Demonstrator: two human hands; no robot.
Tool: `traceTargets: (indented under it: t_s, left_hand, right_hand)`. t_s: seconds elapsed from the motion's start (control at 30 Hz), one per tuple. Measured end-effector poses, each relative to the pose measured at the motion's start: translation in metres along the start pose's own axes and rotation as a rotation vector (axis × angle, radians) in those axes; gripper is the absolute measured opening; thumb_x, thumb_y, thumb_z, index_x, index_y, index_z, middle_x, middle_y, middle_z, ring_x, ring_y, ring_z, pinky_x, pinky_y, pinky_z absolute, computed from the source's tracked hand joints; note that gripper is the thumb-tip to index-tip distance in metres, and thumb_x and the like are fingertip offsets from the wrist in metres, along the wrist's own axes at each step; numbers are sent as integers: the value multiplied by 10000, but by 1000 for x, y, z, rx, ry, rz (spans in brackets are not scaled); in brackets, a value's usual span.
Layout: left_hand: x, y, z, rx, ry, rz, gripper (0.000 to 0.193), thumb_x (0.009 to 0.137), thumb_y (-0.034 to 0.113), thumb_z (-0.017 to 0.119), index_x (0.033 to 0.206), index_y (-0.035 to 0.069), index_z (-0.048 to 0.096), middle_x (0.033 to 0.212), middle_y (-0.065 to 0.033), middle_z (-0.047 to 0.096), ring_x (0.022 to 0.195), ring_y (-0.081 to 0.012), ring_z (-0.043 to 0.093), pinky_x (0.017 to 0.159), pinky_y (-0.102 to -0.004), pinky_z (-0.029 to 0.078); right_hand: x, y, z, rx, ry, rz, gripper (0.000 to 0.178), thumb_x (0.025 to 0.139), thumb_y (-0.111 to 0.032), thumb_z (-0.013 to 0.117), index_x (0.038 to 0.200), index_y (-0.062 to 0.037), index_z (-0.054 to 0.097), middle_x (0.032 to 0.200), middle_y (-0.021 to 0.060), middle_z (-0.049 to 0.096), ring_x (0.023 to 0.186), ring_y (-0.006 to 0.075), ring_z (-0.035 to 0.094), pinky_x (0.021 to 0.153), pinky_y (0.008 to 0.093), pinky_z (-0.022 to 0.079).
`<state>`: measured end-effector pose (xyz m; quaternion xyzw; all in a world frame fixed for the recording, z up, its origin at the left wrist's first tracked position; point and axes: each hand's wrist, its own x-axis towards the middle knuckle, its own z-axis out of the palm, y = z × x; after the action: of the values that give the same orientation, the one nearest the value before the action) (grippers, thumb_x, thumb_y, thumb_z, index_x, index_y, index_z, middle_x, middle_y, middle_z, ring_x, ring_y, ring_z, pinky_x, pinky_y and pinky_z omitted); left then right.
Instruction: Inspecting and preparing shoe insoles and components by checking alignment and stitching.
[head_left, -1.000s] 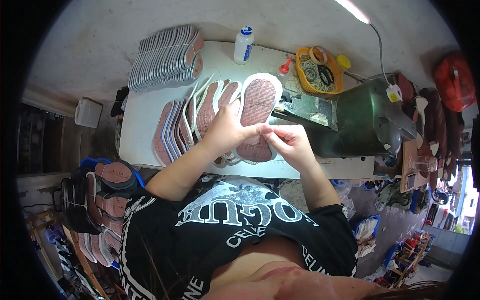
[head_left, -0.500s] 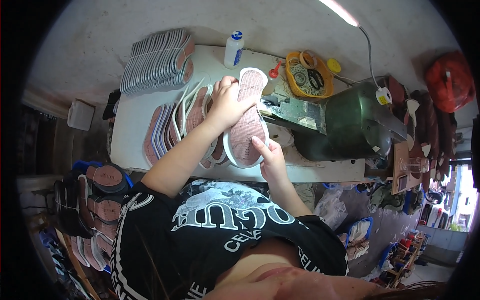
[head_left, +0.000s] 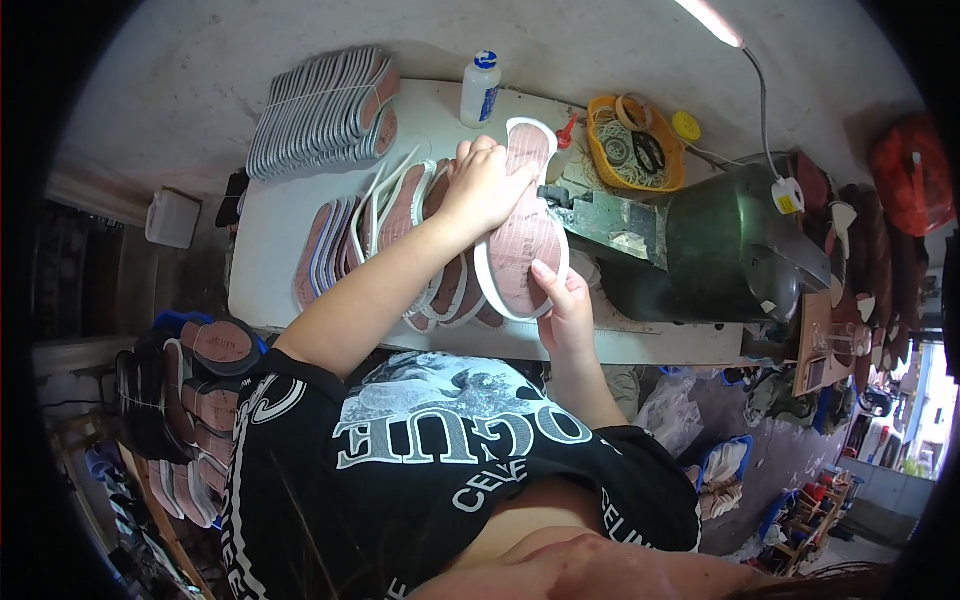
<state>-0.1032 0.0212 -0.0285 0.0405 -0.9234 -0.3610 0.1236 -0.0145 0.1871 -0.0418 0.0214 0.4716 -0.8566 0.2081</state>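
Observation:
A pinkish-brown shoe sole point(head_left: 515, 262) with a white rim is held in front of me, tilted, its narrow end pointing away. My left hand point(head_left: 485, 188) grips its left edge near the middle, thumb across the top face. At the lower right of the wide end, my right hand point(head_left: 567, 308) pinches the rim with the thumb on top; its other fingers are mostly hidden. The sole's right edge lies against or right beside the tip of a green machine arm point(head_left: 612, 225); whether they touch is hard to tell. More soles point(head_left: 400, 215) stand in a row behind my left forearm.
A tied stack of soles point(head_left: 325, 115) is at the table's far left. At the back are a white bottle point(head_left: 480, 95), a red-capped bottle point(head_left: 566, 135) and a yellow basket point(head_left: 600, 165) of cord. The green machine body point(head_left: 730, 245) fills the right; a lamp point(head_left: 712, 20) hangs above.
The whole view has shifted slightly. Both hands have moved the sole a little to the right and away from me, along the tip of the machine arm. Their grip looks the same.

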Motion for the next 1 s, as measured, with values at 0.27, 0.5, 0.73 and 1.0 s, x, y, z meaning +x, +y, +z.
traceTargets:
  t_s: [0.27, 0.5, 0.73, 1.0]
  left_hand:
    - [8, 3, -9, -5, -113, -87, 569, 823, 432, 560, 1047, -90, 591, 1162, -219, 533, 1141, -359, 444, 993, -409, 340]
    - [34, -15, -8, 54, -273, -130, 633, 834, 478, 522, 1087, -100, 574, 1202, -254, 506, 1186, -386, 420, 1021, -410, 321]
    - [60, -29, -21, 152, -221, 100, 778, 766, 590, 588, 1289, 28, 465, 1393, -215, 346, 1292, -373, 299, 1053, -469, 257]
    - [81, -19, -47, -51, -1029, 364, 529, 694, 505, 705, 989, 71, 639, 891, -109, 665, 897, -237, 599, 879, -339, 407]
  right_hand:
    - [-4, 15, 9, -66, -90, 122, 331, 907, -200, 546, 1101, 67, 521, 814, 187, 660, 662, 225, 676, 556, 288, 541]
    - [5, 18, 28, 45, 31, 101, 308, 906, -222, 565, 1023, 64, 574, 806, 172, 667, 673, 201, 675, 583, 276, 540]
    - [25, 5, 41, 67, 31, 116, 313, 913, -230, 552, 1040, 56, 569, 798, 161, 667, 649, 193, 670, 572, 265, 534]
    - [35, 0, 44, 78, 59, 57, 348, 924, -234, 542, 1107, 61, 529, 889, 159, 664, 709, 203, 676, 604, 265, 541]
